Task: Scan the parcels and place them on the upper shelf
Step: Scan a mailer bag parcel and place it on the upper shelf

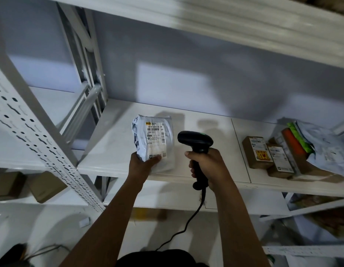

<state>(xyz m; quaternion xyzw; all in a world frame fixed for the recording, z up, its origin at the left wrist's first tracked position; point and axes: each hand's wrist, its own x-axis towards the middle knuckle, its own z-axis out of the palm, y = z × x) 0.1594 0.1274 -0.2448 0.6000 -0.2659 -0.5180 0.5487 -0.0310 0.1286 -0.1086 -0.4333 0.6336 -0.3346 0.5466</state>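
Left hand (146, 163) is clamping the near end of the white parcel (154, 141), thumb lying over the lower corner of its label (156, 139) and the other fingers curling underneath. That is leaving most of the print uncovered and facing up, presumably so the barcodes can be read. Seen from the head camera, the parcel is lying over the white shelf board (109, 151) just below the frame's centre, long axis running toward twelve o'clock; whether its far end is resting on the board cannot be told. At three o'clock of the parcel, just beside it, the right hand (207, 166) is wrapping tightly round the grip of the black scanner (196, 143). The scanner's head is turning toward nine o'clock, at the label, which suggests scanning is the step in hand and the placing is not yet done. Its cable (186, 224) is hanging toward six o'clock between the forearms. Far off at three o'clock on the same board, brown boxes (256, 153) and a grey bag (325, 147) are sitting bunched together, apparently leaving the open stretch for this parcel.
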